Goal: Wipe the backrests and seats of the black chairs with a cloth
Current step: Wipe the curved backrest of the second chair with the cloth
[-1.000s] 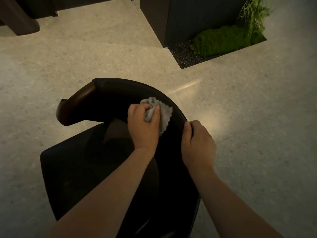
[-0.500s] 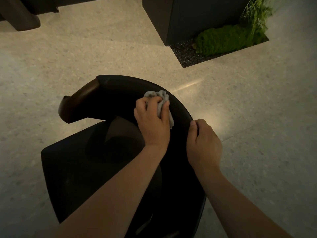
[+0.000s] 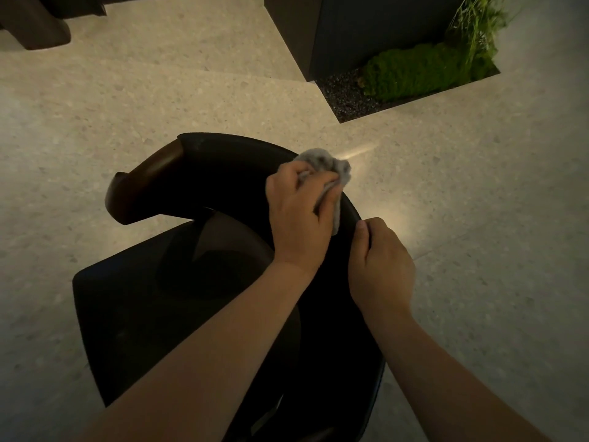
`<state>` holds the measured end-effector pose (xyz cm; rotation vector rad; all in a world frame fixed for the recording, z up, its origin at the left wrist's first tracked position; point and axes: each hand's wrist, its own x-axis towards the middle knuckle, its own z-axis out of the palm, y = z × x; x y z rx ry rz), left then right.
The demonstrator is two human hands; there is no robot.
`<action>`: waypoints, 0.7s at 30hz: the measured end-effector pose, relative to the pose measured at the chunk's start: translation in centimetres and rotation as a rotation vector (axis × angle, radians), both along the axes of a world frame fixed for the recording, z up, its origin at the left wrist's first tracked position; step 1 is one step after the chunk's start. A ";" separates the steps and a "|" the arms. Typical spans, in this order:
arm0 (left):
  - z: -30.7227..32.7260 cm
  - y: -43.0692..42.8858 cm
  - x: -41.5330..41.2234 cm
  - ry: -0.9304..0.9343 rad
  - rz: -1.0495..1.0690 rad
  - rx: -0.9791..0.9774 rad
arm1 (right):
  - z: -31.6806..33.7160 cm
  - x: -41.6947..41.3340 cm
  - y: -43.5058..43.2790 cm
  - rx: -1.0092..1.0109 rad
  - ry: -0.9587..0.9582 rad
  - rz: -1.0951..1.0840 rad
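A black chair (image 3: 178, 301) with a curved backrest (image 3: 229, 161) and a brown wooden armrest end (image 3: 143, 183) stands below me on the floor. My left hand (image 3: 299, 215) grips a crumpled grey cloth (image 3: 325, 164) and presses it against the top rim of the backrest on its right side. My right hand (image 3: 379, 266) grips the backrest's rim just behind the cloth, thumb on the inner face. The dark seat lies under my left forearm.
Pale speckled floor (image 3: 159, 100) surrounds the chair. A dark pillar (image 3: 350, 30) stands at the back, with a floor planter of green moss (image 3: 414, 71) and dark gravel beside it. Dark furniture (image 3: 35, 23) sits at the top left corner.
My left hand has slid the cloth up and to the right along the backrest, from its inner face onto the top rim. My right hand keeps its grip on the rim.
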<state>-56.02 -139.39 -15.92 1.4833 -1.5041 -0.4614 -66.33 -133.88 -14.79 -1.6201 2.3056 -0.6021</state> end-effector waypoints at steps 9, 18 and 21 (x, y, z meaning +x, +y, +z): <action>-1.4 0.5 1.1 0.071 0.015 0.087 | 0.3 0.0 0.0 0.018 0.004 0.009; -3.2 2.5 2.8 0.230 0.054 0.266 | 0.1 0.0 0.0 0.010 -0.009 0.013; -3.4 2.8 2.6 0.271 0.088 0.277 | 0.0 0.0 -0.1 0.012 -0.001 0.011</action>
